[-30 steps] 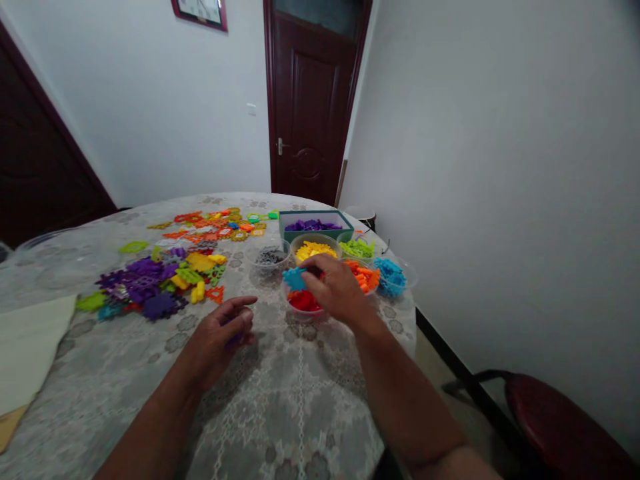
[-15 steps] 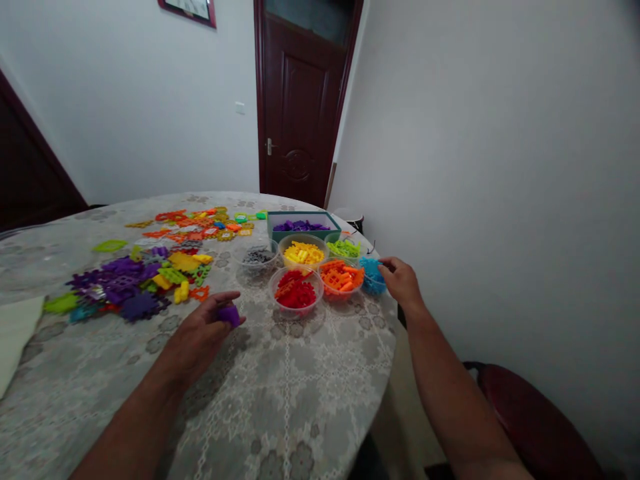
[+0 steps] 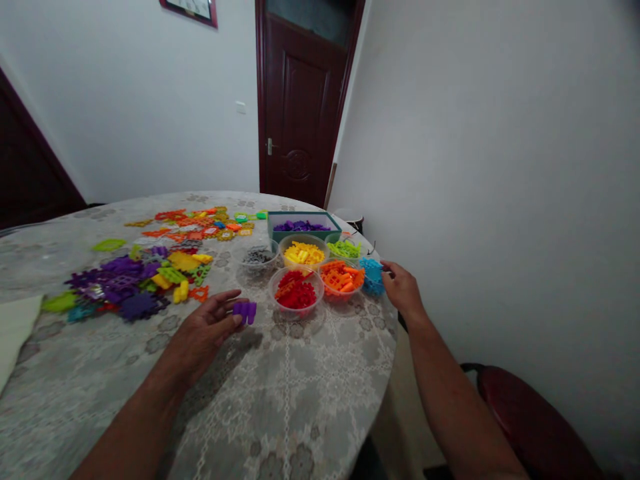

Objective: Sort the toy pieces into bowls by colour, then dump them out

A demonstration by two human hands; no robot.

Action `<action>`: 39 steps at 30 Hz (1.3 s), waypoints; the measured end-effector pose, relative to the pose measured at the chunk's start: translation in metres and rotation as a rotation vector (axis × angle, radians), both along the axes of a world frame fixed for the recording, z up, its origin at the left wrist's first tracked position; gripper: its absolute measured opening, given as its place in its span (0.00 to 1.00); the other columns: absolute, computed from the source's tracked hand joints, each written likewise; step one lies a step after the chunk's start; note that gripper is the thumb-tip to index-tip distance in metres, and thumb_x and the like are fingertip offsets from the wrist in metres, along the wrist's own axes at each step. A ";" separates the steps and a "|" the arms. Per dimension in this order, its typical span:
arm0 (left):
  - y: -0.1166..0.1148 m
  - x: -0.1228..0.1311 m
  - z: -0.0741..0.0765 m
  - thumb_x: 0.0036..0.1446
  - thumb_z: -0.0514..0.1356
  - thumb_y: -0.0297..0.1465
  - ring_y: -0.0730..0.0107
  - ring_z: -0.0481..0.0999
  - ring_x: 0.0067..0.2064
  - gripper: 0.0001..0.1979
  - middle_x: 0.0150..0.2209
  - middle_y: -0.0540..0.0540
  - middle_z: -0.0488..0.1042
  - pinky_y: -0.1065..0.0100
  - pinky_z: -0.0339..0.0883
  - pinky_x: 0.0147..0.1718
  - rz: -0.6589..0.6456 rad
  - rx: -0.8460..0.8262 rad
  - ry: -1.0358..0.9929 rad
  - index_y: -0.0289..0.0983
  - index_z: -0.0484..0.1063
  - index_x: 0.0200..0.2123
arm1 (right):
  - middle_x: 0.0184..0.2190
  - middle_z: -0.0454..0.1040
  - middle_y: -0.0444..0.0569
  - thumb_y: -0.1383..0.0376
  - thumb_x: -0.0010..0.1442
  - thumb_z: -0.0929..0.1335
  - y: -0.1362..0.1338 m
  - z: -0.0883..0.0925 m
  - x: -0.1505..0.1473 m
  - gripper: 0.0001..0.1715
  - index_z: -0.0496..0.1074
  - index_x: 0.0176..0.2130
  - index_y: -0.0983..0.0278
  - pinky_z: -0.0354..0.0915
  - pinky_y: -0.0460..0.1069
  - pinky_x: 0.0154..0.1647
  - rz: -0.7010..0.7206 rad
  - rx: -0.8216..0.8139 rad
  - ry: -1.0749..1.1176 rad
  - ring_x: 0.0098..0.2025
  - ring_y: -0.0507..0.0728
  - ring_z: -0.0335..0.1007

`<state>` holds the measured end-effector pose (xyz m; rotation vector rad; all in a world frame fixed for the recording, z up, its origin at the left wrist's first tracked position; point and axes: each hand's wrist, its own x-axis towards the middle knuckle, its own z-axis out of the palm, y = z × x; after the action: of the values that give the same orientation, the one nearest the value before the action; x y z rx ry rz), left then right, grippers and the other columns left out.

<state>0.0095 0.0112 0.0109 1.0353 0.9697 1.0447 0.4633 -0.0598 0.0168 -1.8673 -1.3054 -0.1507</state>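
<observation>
My left hand is closed on a purple plastic building piece with ridged sides, pinched between thumb and fingers above the tablecloth. At the table's right edge, my right hand has its bent fingers together against the near side of the bowl of blue pieces; whether anything is between the fingertips is hidden. Left of that bowl are a clear bowl of orange pieces and one of red pieces. A mixed pile with many purple pieces lies left of my left hand.
Behind are bowls of yellow, grey and lime pieces, plus a green box holding purple pieces. Orange and gold pieces spread over the table's far side. A dark red stool stands at right.
My left hand has turned the purple piece, bringing it rightward so its ridges show. My right hand has drawn slightly right, off the top of the blue pieces.
</observation>
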 end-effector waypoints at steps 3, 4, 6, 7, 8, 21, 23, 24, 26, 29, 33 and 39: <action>0.000 -0.001 0.002 0.38 0.81 0.32 0.52 0.83 0.52 0.34 0.51 0.39 0.83 0.62 0.80 0.42 -0.013 0.000 -0.006 0.42 0.80 0.52 | 0.48 0.85 0.55 0.60 0.63 0.62 -0.003 0.003 -0.004 0.27 0.81 0.54 0.65 0.72 0.56 0.56 0.012 0.045 0.039 0.48 0.61 0.81; 0.000 -0.001 0.001 0.38 0.81 0.33 0.51 0.83 0.53 0.34 0.52 0.38 0.83 0.62 0.80 0.43 -0.021 0.003 -0.010 0.41 0.80 0.52 | 0.48 0.85 0.55 0.60 0.64 0.62 -0.005 0.004 -0.006 0.27 0.81 0.53 0.65 0.73 0.56 0.55 0.003 0.058 0.058 0.47 0.61 0.82; 0.001 -0.002 -0.002 0.38 0.81 0.34 0.52 0.82 0.53 0.35 0.53 0.38 0.83 0.62 0.80 0.44 -0.038 0.010 -0.023 0.41 0.79 0.53 | 0.46 0.85 0.56 0.60 0.64 0.62 -0.007 0.006 -0.010 0.26 0.81 0.52 0.65 0.74 0.56 0.53 -0.040 0.083 0.076 0.45 0.62 0.82; 0.002 -0.002 -0.003 0.39 0.81 0.34 0.52 0.82 0.53 0.35 0.53 0.38 0.83 0.62 0.80 0.44 -0.044 0.012 -0.028 0.40 0.79 0.53 | 0.45 0.85 0.56 0.60 0.64 0.61 -0.009 0.006 -0.012 0.26 0.82 0.51 0.65 0.73 0.57 0.53 -0.062 0.090 0.069 0.45 0.62 0.82; 0.002 -0.002 -0.005 0.39 0.81 0.34 0.53 0.83 0.52 0.35 0.53 0.38 0.83 0.62 0.79 0.44 -0.046 0.012 -0.031 0.40 0.79 0.53 | 0.45 0.85 0.55 0.60 0.64 0.61 -0.010 0.006 -0.014 0.26 0.82 0.51 0.65 0.73 0.57 0.54 -0.080 0.091 0.052 0.46 0.62 0.82; -0.002 -0.001 -0.014 0.52 0.74 0.33 0.58 0.82 0.46 0.29 0.47 0.41 0.82 0.57 0.75 0.47 -0.110 0.103 0.003 0.38 0.75 0.57 | 0.47 0.82 0.60 0.63 0.66 0.61 -0.021 0.008 -0.075 0.21 0.81 0.46 0.64 0.69 0.60 0.60 0.016 0.228 -0.176 0.52 0.65 0.77; -0.002 -0.002 -0.016 0.53 0.73 0.33 0.59 0.82 0.46 0.28 0.47 0.42 0.81 0.57 0.75 0.47 -0.134 0.111 0.020 0.38 0.74 0.58 | 0.46 0.82 0.57 0.63 0.67 0.62 -0.026 0.016 -0.100 0.19 0.81 0.45 0.63 0.71 0.59 0.57 0.101 0.228 -0.087 0.50 0.63 0.78; -0.002 -0.002 -0.016 0.54 0.72 0.33 0.59 0.81 0.45 0.28 0.47 0.42 0.81 0.57 0.74 0.47 -0.149 0.118 0.029 0.38 0.74 0.58 | 0.45 0.82 0.55 0.63 0.68 0.63 -0.028 0.019 -0.115 0.17 0.81 0.45 0.63 0.72 0.58 0.54 0.179 0.192 -0.028 0.48 0.62 0.78; -0.004 -0.001 -0.015 0.54 0.72 0.33 0.60 0.81 0.44 0.28 0.46 0.43 0.81 0.58 0.74 0.46 -0.190 0.131 0.048 0.39 0.74 0.58 | 0.45 0.83 0.53 0.62 0.70 0.65 -0.032 0.023 -0.147 0.15 0.80 0.49 0.61 0.74 0.55 0.49 0.392 0.065 0.072 0.45 0.60 0.79; -0.010 0.002 -0.011 0.54 0.72 0.34 0.61 0.80 0.43 0.28 0.43 0.45 0.80 0.60 0.74 0.44 -0.284 0.146 0.062 0.40 0.74 0.58 | 0.54 0.80 0.53 0.63 0.68 0.70 -0.033 0.019 -0.195 0.25 0.73 0.63 0.58 0.75 0.53 0.47 0.720 -0.101 0.098 0.46 0.58 0.78; -0.016 0.004 -0.008 0.54 0.73 0.35 0.62 0.80 0.44 0.26 0.44 0.45 0.80 0.63 0.73 0.43 -0.391 0.172 0.050 0.40 0.75 0.56 | 0.61 0.75 0.56 0.66 0.65 0.72 -0.026 0.009 -0.237 0.36 0.66 0.68 0.58 0.71 0.58 0.59 0.912 -0.151 0.001 0.59 0.62 0.74; -0.019 0.005 -0.007 0.57 0.70 0.41 0.64 0.82 0.35 0.21 0.40 0.46 0.80 0.64 0.75 0.36 -0.342 0.168 0.080 0.38 0.75 0.50 | 0.51 0.81 0.52 0.65 0.64 0.71 0.004 0.043 -0.230 0.27 0.74 0.62 0.60 0.72 0.52 0.49 1.010 -0.431 -0.080 0.48 0.60 0.78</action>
<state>0.0145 -0.0078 0.0040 1.3375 0.7428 0.8137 0.2330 -0.0558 0.0602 -1.2978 -2.3010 0.6293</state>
